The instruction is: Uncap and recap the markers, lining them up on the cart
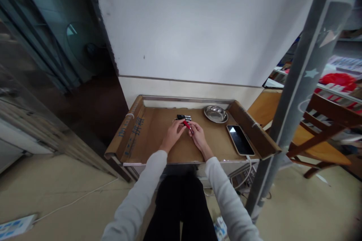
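Observation:
Over the middle of the cardboard-lined table, my left hand [171, 135] and my right hand [199, 138] are both closed on a small red stick-like object [187, 124]. It slants between them, the left fingers at its upper end and the right fingers at its lower end. Its exact kind is too small to make out. Just beyond my fingertips lie a few short black and silver rods [183, 116] side by side, partly hidden by my hands. A round shiny metal dish [216, 114] sits farther back on the right.
A phone [240, 140] lies at the table's right, with a white cable [250, 169] hanging over the front edge. Cardboard flaps [130, 130] rise at the table's sides. A grey metal post [294, 98] and a wooden chair [322, 135] stand to the right.

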The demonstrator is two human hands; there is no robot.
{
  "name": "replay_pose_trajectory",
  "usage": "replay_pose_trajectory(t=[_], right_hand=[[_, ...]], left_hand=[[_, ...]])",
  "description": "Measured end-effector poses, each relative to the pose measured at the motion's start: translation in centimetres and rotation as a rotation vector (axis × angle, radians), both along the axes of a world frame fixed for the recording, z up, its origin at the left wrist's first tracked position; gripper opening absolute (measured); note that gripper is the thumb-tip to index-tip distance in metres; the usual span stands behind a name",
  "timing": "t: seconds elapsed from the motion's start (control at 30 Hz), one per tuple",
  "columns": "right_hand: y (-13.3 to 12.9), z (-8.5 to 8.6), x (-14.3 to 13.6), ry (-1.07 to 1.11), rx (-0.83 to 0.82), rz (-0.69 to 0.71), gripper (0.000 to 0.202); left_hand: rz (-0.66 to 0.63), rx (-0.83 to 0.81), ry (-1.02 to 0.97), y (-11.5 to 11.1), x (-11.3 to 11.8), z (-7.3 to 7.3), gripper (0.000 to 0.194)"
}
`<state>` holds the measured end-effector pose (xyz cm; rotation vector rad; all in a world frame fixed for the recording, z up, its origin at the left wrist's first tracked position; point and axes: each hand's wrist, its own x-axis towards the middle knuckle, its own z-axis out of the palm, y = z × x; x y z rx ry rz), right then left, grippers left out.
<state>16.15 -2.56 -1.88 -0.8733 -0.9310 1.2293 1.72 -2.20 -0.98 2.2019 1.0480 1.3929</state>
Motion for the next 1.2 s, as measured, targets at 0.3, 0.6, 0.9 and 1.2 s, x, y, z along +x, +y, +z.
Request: replay_pose_trajectory(t=[0.3,0.6,0.9,1.2], right_hand=[[0.0,-0.2,-0.1,-0.025,-0.02,0.076,0.031],[-0.2,-0.1,0.4,0.118,-0.067,0.012,0.028],[0.3,-0.8,0.9,0.103,-0.065,-0.059,0.026],[-0.2,-0.7,0.9,-0.446,0.267,-0.24,0.032]], left_hand=[[0.028,-0.012,-0.003,-0.1,-0.2,0.2,0.035],[0.031,-0.055,-0.179,0.3,-0.2,-0.3,0.024],[0.076,-0.213,-0.508,1.5,-0.6,-1.4,0.024],[-0.01,-0.244,0.011,2.2,-0.9,-2.4,0.009]])
